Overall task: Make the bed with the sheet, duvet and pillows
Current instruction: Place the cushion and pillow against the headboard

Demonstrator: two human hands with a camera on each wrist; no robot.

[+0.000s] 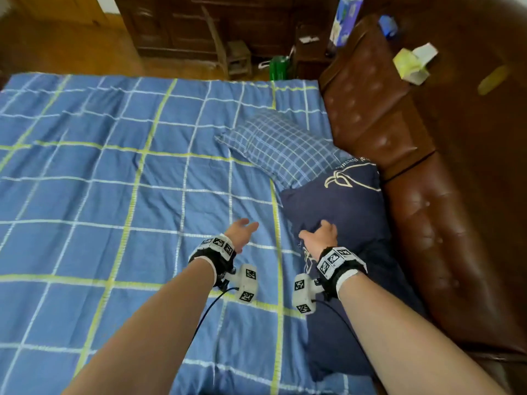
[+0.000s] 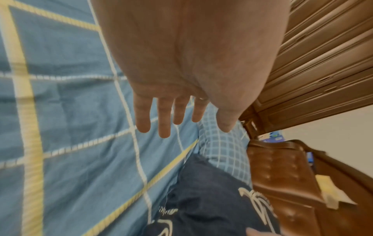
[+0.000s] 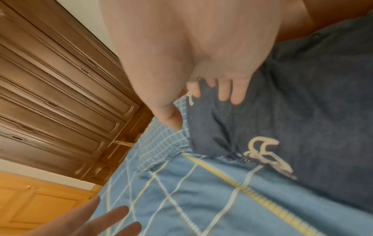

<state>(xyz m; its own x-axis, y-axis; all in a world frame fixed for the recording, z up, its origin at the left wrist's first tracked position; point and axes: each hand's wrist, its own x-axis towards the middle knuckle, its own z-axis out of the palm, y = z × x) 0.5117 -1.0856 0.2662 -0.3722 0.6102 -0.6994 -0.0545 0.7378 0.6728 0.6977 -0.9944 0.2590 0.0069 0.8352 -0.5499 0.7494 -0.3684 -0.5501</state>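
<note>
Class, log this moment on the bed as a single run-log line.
left hand: open above checked sheet | right hand: grips navy pillow | plaid pillow: beyond it, beside leather headboard

Behind the left grip (image 1: 242, 233) and right grip (image 1: 320, 236), each wrist wears a black strap (image 1: 212, 259) topped with white blocks of black-and-white square markers. A white marker-faced pod (image 1: 247, 283) hangs beneath, trailing a black cable (image 1: 211, 305).

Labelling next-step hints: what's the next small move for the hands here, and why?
Probably bring the left hand across to the dark navy embroidered pillow and grip its near-left edge. The right hand digs curled fingers into that pillow, while the left hovers open over the blue checked bedspread just beside it.
</note>
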